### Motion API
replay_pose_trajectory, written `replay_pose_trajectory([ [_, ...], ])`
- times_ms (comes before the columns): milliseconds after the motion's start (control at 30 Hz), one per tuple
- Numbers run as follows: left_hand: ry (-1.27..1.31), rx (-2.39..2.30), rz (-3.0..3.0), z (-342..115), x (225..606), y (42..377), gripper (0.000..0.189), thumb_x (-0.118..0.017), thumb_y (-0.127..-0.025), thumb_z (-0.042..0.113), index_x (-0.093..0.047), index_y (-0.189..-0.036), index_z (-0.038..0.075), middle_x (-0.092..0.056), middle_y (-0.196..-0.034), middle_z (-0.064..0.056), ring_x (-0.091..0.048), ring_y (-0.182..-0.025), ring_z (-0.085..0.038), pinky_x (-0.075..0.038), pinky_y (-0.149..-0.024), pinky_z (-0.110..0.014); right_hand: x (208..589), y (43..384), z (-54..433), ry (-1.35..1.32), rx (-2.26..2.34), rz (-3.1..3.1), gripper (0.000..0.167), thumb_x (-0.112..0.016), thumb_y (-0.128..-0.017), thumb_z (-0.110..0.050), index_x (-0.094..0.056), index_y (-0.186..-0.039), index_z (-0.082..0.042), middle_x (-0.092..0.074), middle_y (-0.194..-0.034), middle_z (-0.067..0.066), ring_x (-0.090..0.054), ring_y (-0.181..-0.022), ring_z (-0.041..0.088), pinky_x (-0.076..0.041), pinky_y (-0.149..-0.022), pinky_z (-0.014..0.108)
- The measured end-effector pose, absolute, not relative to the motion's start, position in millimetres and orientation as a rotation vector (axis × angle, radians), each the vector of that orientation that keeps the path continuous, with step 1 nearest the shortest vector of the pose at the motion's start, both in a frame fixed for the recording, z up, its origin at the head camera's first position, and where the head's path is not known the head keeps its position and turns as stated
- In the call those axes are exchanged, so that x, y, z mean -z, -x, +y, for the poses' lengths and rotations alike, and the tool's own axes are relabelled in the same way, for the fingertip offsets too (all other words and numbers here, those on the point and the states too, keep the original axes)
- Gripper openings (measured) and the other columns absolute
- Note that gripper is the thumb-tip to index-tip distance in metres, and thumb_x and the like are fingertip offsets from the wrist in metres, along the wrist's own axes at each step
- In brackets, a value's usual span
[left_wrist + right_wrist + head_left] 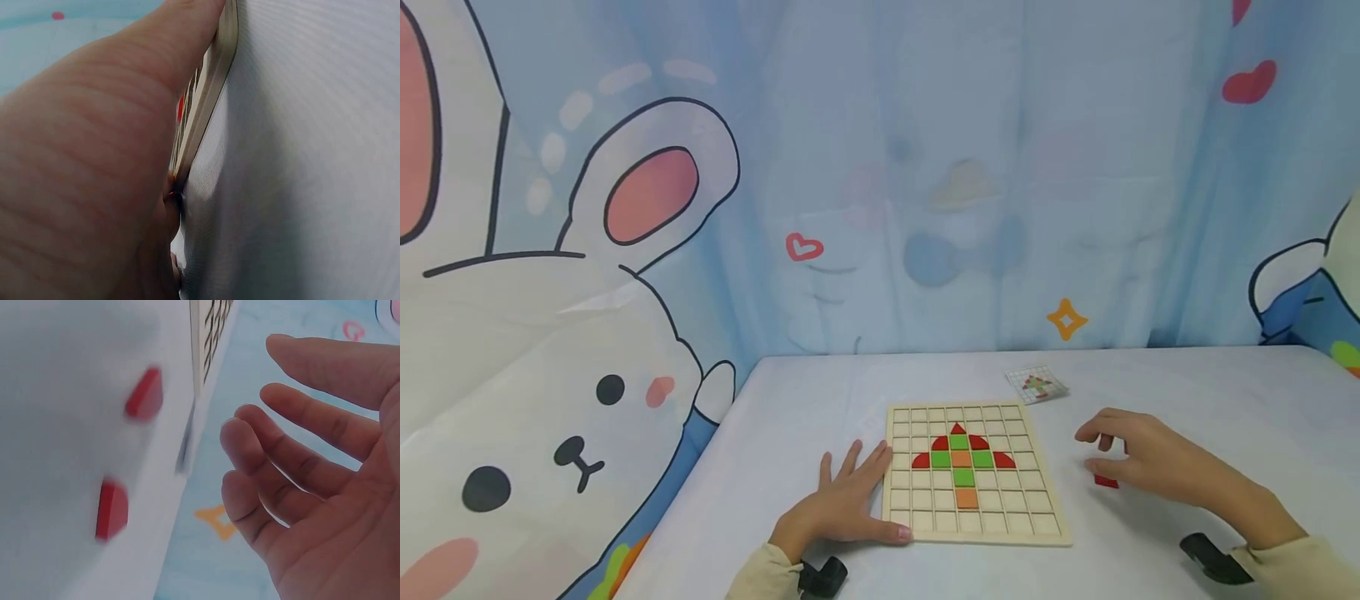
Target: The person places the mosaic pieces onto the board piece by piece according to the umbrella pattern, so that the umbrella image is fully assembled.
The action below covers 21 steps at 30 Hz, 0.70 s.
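A square wooden grid board lies on the white table with red, green and orange pieces set in its cells. Together the pieces form an upright tree-like or rocket-like shape, with a red triangle at its top. My left hand spreads along the board's left edge, the thumb over the lower left corner. To the right of the board, my right hand hovers with loosely bent fingers and nothing in them. Below it lies a red piece; in the right wrist view two red pieces show, one upper and one lower.
A small pattern card showing a similar figure lies behind the board's back right corner. The white table ends at a blue cartoon curtain. A black wrist device sits at the right sleeve, another at the left.
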<state>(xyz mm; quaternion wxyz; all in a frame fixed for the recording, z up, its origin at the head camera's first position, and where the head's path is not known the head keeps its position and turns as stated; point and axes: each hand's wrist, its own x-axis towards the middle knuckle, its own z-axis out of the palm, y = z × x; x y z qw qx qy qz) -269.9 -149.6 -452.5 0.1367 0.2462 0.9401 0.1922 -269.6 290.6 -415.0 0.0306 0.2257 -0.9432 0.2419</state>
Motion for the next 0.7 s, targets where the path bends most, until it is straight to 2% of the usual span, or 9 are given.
replay_pose_trajectory([
  [200, -0.722, -0.577, 2.722, -150, 455, 270, 0.125, -0.072, -0.082, 0.081, -0.02, -0.173, 0.013, -0.013, -0.18, 0.0, 0.002, -0.164, -0.039, 0.007, -0.119, -0.075, 420, 274, 319, -0.529, -0.739, -2.949, 0.035, -0.089, -0.088, -0.018, -0.076, -0.116, -0.002, -0.071, -0.105, 0.003, -0.059, -0.091, 0.021, -0.054, -0.062, 0.026],
  [367, -0.722, -0.558, 2.739, -150, 459, 272, 0.127, -0.069, -0.081, 0.086, -0.018, -0.174, 0.015, -0.012, -0.18, 0.001, 0.002, -0.164, -0.039, 0.007, -0.119, -0.076, 423, 276, 332, -0.476, -0.744, -2.984, 0.037, -0.087, -0.09, -0.02, -0.074, -0.117, 0.001, -0.071, -0.105, 0.004, -0.06, -0.092, 0.023, -0.054, -0.065, 0.027],
  [533, -0.7, -0.559, 2.731, -151, 458, 272, 0.126, -0.07, -0.081, 0.084, -0.019, -0.173, 0.015, -0.012, -0.18, 0.001, 0.003, -0.164, -0.037, 0.009, -0.12, -0.074, 427, 278, 328, -0.501, -0.753, -3.008, 0.037, -0.087, -0.09, -0.022, -0.075, -0.117, 0.0, -0.071, -0.107, 0.003, -0.061, -0.096, 0.024, -0.06, -0.077, 0.039],
  [633, -0.691, -0.555, 2.724, -151, 459, 272, 0.126, -0.071, -0.081, 0.084, -0.019, -0.174, 0.015, -0.011, -0.18, 0.001, 0.005, -0.164, -0.036, 0.01, -0.12, -0.072, 429, 280, 321, -0.521, -0.772, -3.035, 0.038, -0.088, -0.089, -0.021, -0.075, -0.116, 0.0, -0.071, -0.108, 0.004, -0.062, -0.097, 0.026, -0.061, -0.083, 0.05],
  [700, -0.687, -0.569, 2.722, -151, 460, 273, 0.127, -0.071, -0.08, 0.084, -0.019, -0.174, 0.015, -0.011, -0.18, 0.002, 0.006, -0.164, -0.035, 0.012, -0.12, -0.071, 430, 280, 317, -0.529, -0.776, -3.057, 0.037, -0.089, -0.088, -0.019, -0.075, -0.116, 0.0, -0.071, -0.108, 0.004, -0.063, -0.098, 0.026, -0.06, -0.086, 0.052],
])
